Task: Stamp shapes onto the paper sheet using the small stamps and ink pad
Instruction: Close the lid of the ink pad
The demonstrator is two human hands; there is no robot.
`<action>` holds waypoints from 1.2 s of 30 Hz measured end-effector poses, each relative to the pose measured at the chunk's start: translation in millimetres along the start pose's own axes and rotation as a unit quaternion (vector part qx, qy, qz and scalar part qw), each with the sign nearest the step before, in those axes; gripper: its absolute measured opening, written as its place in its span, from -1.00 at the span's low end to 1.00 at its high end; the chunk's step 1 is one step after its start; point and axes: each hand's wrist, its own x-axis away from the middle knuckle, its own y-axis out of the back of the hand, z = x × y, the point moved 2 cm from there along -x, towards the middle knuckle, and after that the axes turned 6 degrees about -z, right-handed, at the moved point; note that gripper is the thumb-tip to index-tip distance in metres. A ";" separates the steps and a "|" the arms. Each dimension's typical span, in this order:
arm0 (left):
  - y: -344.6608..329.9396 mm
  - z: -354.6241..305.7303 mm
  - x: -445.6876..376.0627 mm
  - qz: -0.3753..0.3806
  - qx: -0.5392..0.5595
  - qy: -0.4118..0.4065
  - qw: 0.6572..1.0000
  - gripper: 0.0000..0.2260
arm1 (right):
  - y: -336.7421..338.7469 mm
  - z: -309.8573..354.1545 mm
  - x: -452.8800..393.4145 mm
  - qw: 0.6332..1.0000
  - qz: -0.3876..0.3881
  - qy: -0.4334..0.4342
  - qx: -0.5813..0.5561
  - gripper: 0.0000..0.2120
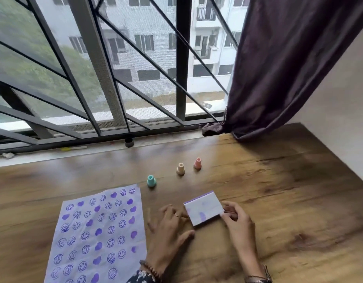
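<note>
A barred window [115,68] with a mesh screen fills the background, looking out on pale apartment blocks, and a dark purple curtain [282,68] hangs at its right side, its hem resting on the far edge of a wood-grain desk [288,190]. On the desk's left part lies the paper sheet [99,237], covered in rows of purple smiley faces and solid purple hearts. Just past the sheet's far right corner stands a teal stamp [151,180], upright; further back and to the right stand a cream stamp [180,168] and a pink stamp [197,163], close to each other and well apart from the sheet. Nearer the person, right of the sheet, sits the ink pad [204,208], a small white box with its lid closed, purple smudges on top and a purple band along its far edge. The right hand [236,219] pinches the box's right end between thumb and fingers. The left hand [168,227] rests with its fingers spread and loose beside the box's left end, fingertips touching or almost touching it; it grips nothing. A ring shows on one left finger, and bracelets circle both wrists.
</note>
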 end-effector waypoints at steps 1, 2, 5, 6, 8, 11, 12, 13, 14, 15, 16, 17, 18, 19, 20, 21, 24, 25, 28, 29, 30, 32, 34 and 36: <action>-2.1 -6.3 -8.4 0.009 0.004 -0.005 1.000 -0.68 | 3.4 0.5 -6.8 1.000 -0.019 0.000 -0.001 -0.72; -4.4 -12.9 -17.7 0.019 0.007 -0.010 1.000 -0.68 | 7.0 1.4 -14.0 0.999 -0.037 0.002 0.000 -0.73; -13.1 -30.2 -46.4 0.048 0.012 -0.006 0.999 -0.66 | 13.9 3.3 -34.2 0.998 -0.070 -0.001 0.006 -0.76; -16.9 -34.8 -54.7 0.050 0.021 0.000 0.999 -0.66 | 14.9 3.5 -39.6 0.997 -0.077 -0.001 0.005 -0.77; -23.0 -42.2 -68.0 0.042 0.024 0.013 0.999 -0.66 | 16.0 3.4 -48.7 0.996 -0.088 0.000 0.002 -0.78; -28.3 -47.0 -75.5 0.033 0.024 0.025 0.999 -0.68 | 15.5 3.0 -54.9 0.996 -0.089 -0.006 0.010 -0.78; -28.4 -47.5 -74.8 0.034 0.027 0.027 0.999 -0.68 | 15.2 3.0 -54.6 0.996 -0.090 -0.006 0.016 -0.78; -27.8 -46.8 -72.2 0.037 0.029 0.030 0.998 -0.69 | 14.7 3.6 -53.0 0.995 -0.097 -0.005 0.023 -0.76; -26.5 -45.4 -67.9 0.039 0.031 0.032 0.998 -0.70 | 13.8 4.5 -49.8 0.994 -0.109 -0.006 0.028 -0.75; -24.3 -43.2 -61.7 0.042 0.031 0.036 0.998 -0.71 | 12.0 5.9 -44.6 0.992 -0.123 -0.009 0.027 -0.72; -21.2 -40.1 -54.1 0.042 0.034 0.041 0.998 -0.72 | 9.1 8.4 -37.6 0.990 -0.137 -0.012 0.022 -0.69; -16.1 -36.4 -44.9 0.038 0.039 0.046 0.997 -0.73 | 5.3 12.5 -28.7 0.989 -0.146 -0.013 0.017 -0.67; -9.8 -31.8 -35.1 0.028 0.047 0.051 0.997 -0.75 | 0.0 18.0 -18.2 0.989 -0.146 -0.011 0.011 -0.66; -2.0 -25.9 -24.2 0.018 0.050 0.057 0.997 -0.77 | -7.5 24.6 -6.4 0.991 -0.133 -0.010 0.005 -0.66; 6.2 -18.3 -12.8 0.011 0.046 0.067 0.997 -0.78 | -16.7 31.2 6.4 0.994 -0.108 -0.006 0.001 -0.66; 14.8 -9.1 -0.6 0.009 0.033 0.079 0.996 -0.79 | -27.3 37.6 20.7 0.997 -0.075 0.006 0.003 -0.67; 45.3 26.1 37.4 -0.003 -0.014 0.122 0.992 -0.82 | -63.3 52.7 68.6 0.993 0.039 0.095 0.055 -0.69; 56.3 38.6 50.1 -0.009 -0.016 0.139 0.990 -0.83 | -74.9 56.3 84.6 0.986 0.079 0.125 0.081 -0.69; 87.7 74.9 86.6 -0.031 -0.024 0.180 0.983 -0.80 | -105.7 54.8 125.5 0.950 0.183 0.182 0.178 -0.60; 97.1 84.6 98.0 -0.038 -0.011 0.195 0.980 -0.79 | -113.1 50.7 135.9 0.935 0.211 0.184 0.216 -0.54; 104.7 93.5 108.1 -0.041 0.005 0.202 0.979 -0.77 | -118.3 46.5 143.8 0.921 0.233 0.182 0.255 -0.49; 115.8 109.7 125.7 -0.008 0.001 0.208 0.978 -0.62 | -123.5 40.6 151.5 0.901 0.251 0.178 0.305 -0.44; 117.1 123.3 137.5 0.089 -0.047 0.212 0.972 -0.46 | -123.3 37.7 151.6 0.900 0.240 0.182 0.316 -0.43; 114.5 131.6 142.5 0.154 -0.057 0.215 0.963 -0.36 | -121.8 37.1 146.3 0.904 0.227 0.181 0.315 -0.43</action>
